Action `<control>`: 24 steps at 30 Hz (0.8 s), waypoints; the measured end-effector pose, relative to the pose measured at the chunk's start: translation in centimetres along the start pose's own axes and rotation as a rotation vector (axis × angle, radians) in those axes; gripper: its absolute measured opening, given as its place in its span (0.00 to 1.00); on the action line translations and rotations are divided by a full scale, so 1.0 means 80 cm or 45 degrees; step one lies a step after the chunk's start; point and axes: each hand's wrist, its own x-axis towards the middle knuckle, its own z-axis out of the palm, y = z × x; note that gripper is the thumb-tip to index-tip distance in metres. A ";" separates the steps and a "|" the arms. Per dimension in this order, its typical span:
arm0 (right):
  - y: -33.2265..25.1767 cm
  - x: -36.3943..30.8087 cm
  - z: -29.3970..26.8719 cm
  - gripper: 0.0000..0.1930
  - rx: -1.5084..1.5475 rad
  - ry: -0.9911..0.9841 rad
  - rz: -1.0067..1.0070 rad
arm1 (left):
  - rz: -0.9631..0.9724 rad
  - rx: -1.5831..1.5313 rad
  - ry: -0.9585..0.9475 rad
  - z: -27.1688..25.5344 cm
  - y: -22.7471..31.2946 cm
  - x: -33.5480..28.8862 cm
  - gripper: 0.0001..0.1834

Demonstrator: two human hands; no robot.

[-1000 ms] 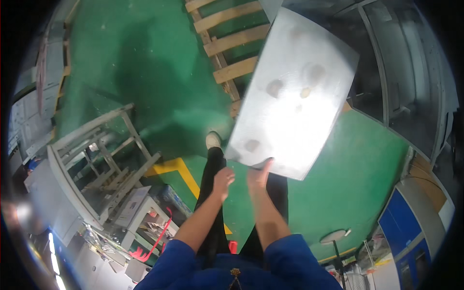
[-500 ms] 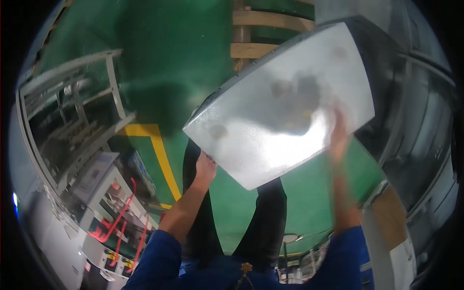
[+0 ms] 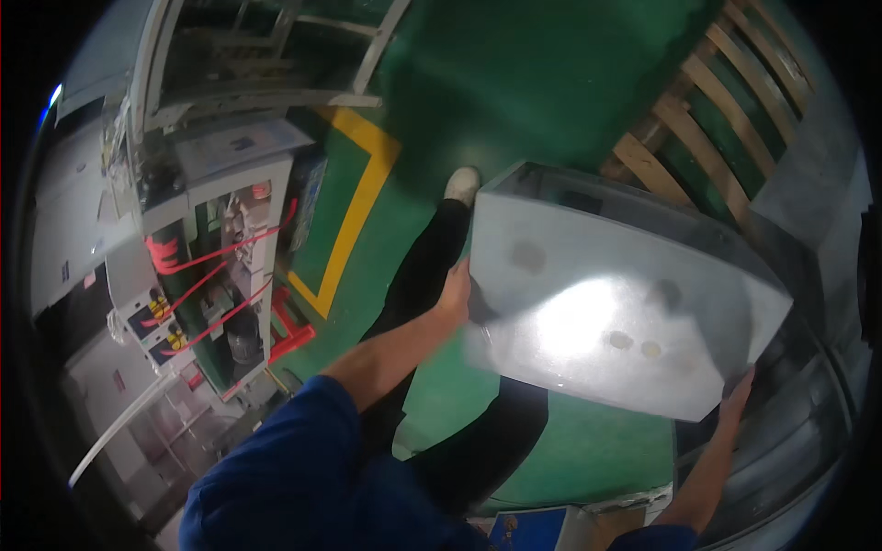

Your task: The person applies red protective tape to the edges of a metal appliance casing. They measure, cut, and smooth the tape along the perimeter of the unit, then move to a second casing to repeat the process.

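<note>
While the person's left hand (image 3: 454, 296) clasps the left edge of a grey metal box (image 3: 597, 321), the right hand (image 3: 738, 397) holds its right edge, fingers mostly hidden, the two hands set wide apart. The box is in front of the legs (image 3: 491, 445), over the green floor (image 3: 588, 464), its broad, spotted face upward and a hollow side facing away. Beyond it lies a wooden pallet (image 3: 648, 167); a yellow stripe (image 3: 356, 220) runs along the floor at left.
</note>
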 end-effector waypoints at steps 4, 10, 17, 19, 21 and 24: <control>0.046 -0.124 -0.042 0.26 0.239 -0.067 -0.025 | 0.054 0.122 -0.209 0.012 0.151 -0.112 0.24; -0.024 -0.394 0.075 0.20 0.131 -0.101 -0.321 | 0.301 0.375 -0.337 -0.059 0.357 -0.281 0.24; -0.160 -0.641 0.287 0.21 0.168 -0.117 -0.505 | 0.502 0.512 -0.412 -0.207 0.554 -0.472 0.25; -0.209 -0.687 0.336 0.21 0.191 -0.186 -0.637 | 0.633 0.529 -0.408 -0.260 0.586 -0.525 0.26; -0.265 -0.718 0.386 0.22 0.189 -0.283 -0.761 | 1.067 0.254 -0.483 -0.302 0.580 -0.528 0.22; -0.346 -0.753 0.469 0.22 0.197 -0.413 -0.922 | 1.235 0.026 -0.475 -0.347 0.601 -0.540 0.18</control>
